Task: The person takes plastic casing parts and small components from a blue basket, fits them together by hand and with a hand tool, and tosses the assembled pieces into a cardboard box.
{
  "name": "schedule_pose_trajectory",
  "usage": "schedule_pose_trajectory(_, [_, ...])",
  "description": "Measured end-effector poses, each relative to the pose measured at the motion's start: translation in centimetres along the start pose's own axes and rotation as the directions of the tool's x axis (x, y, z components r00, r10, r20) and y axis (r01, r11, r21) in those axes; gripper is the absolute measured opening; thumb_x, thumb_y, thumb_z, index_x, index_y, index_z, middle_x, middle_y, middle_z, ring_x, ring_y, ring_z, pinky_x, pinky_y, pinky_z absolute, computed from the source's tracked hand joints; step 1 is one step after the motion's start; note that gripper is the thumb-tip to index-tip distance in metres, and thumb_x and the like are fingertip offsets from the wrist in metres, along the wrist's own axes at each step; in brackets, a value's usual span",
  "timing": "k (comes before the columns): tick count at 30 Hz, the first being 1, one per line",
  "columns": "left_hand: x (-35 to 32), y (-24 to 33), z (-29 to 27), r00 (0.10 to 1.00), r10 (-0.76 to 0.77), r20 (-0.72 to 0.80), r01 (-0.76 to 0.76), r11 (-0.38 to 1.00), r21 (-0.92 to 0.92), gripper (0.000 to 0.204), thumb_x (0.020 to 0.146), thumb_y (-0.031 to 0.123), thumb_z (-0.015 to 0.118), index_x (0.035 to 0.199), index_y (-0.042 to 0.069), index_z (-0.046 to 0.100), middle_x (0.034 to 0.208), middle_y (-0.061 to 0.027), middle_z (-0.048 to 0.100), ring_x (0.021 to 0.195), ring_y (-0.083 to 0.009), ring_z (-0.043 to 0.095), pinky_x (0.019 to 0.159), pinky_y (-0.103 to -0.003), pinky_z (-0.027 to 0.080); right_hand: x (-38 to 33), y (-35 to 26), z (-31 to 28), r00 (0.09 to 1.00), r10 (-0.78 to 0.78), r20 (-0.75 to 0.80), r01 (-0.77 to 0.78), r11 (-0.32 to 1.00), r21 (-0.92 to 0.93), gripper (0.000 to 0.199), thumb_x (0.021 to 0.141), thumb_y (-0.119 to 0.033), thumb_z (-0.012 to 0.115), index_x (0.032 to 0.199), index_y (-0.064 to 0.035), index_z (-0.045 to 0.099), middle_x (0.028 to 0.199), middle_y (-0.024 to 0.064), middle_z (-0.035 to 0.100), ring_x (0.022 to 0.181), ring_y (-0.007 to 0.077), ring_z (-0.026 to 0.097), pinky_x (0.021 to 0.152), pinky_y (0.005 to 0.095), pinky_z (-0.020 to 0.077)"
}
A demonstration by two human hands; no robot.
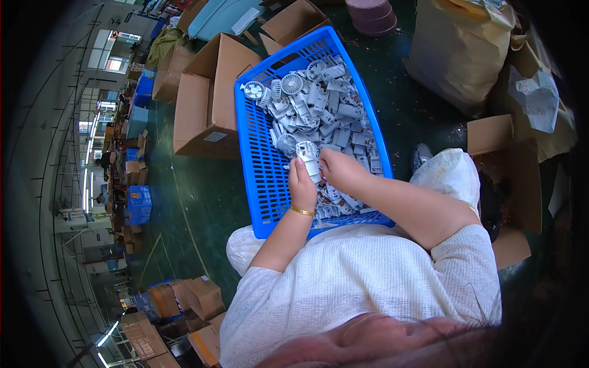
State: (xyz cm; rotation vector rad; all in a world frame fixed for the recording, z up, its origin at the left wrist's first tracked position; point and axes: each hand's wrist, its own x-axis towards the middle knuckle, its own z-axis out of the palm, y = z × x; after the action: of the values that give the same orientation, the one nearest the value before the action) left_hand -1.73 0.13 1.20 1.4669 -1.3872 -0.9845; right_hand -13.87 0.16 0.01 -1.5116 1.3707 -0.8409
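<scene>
A white plastic fan housing (308,158) with an open upper end and small parts showing inside is held over a blue basket (264,202). My left hand (301,185), with a gold bracelet at the wrist, is closed around its lower left side. My right hand (341,170) is pinched closed against the housing's right side; what its fingertips hold is hidden. Below both hands, the basket is heaped with white plastic casings (350,111). Several small round fan heads (292,84) lie at the pile's far left.
Open cardboard boxes (211,92) stand left of the basket, and another box (512,178) is at the right. A large paper sack (460,55) and a dark red drum (372,16) stand beyond on the green floor (190,202). My knees flank the basket's near end.
</scene>
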Motion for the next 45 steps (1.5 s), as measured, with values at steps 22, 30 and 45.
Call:
schedule_pose_trajectory(22, [4.3,-10.9,-4.6,0.58,-0.758,0.298,0.79,0.612,0.02,0.028,0.088,0.027,0.046,0.108,0.008,0.047,0.093,-0.0077,0.057,0.072,-0.0238,0.058,0.058,-0.038,0.048,0.6,1.6,-0.7,0.996,-0.019,-0.084,0.007,0.989,-0.146,0.016,0.081,-0.018,0.045,0.084,-0.0031,0.051,0.08,0.0184,0.058,0.078,0.0359,0.055,0.067,0.0449,0.0429])
schedule_pose_trajectory(30, [17.9,-1.5,-14.8,0.961,-0.267,-0.069,0.148,0.711,-0.688,0.054,0.089,0.044,0.031,0.111,-0.003,0.042,0.095,-0.0185,0.055,0.078,-0.0257,0.058,0.065,-0.034,0.051,1.2,1.3,-2.4,0.988,0.028,-0.149,-0.034,0.999,-0.037,0.018,0.083,-0.019,0.045,0.088,-0.0025,0.052,0.082,0.0193,0.058,0.077,0.0375,0.054,0.066,0.0446,0.043])
schedule_pose_trajectory(45, [7.1,-21.4,6.4,0.745,-0.269,0.611,-0.246,0.74,0.626,0.045,0.07,0.023,0.061,0.11,0.005,0.051,0.1,-0.0179,0.056,0.096,-0.0334,0.053,0.083,-0.04,0.043,3.1,1.1,-9.6,0.866,0.463,-0.189,-0.06,0.47,0.88,0.013,0.087,-0.017,0.044,0.085,-0.0063,0.051,0.07,0.0015,0.051,0.058,0.0092,0.046,0.051,0.0229,0.0378])
